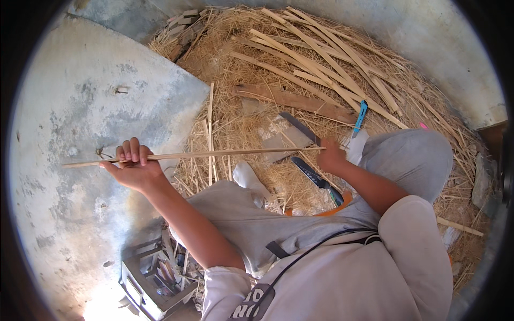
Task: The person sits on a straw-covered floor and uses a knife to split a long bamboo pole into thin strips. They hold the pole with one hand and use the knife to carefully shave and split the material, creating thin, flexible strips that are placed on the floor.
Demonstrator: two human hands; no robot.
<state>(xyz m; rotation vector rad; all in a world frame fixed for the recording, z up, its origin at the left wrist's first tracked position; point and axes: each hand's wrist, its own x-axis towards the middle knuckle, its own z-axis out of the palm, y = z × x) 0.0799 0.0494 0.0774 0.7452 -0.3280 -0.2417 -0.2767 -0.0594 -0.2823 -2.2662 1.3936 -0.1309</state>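
Note:
A long, thin wooden strip, seemingly bamboo, runs nearly level across my lap. My left hand is closed round it near its left end, fingers curled over the top. My right hand is a fist at the strip's right end. From that fist a dark, broad knife blade points away to the upper left; its handle is hidden in my fingers. Whether the blade touches the strip I cannot tell. Nearer to me, a black and blue tool or sheath lies on the shavings between my legs.
A blue box cutter lies by my right knee. Beyond it stretch a brown plank and a pile of split strips on shavings. A weathered wall stands close on the left. A wooden frame box with scraps sits at lower left.

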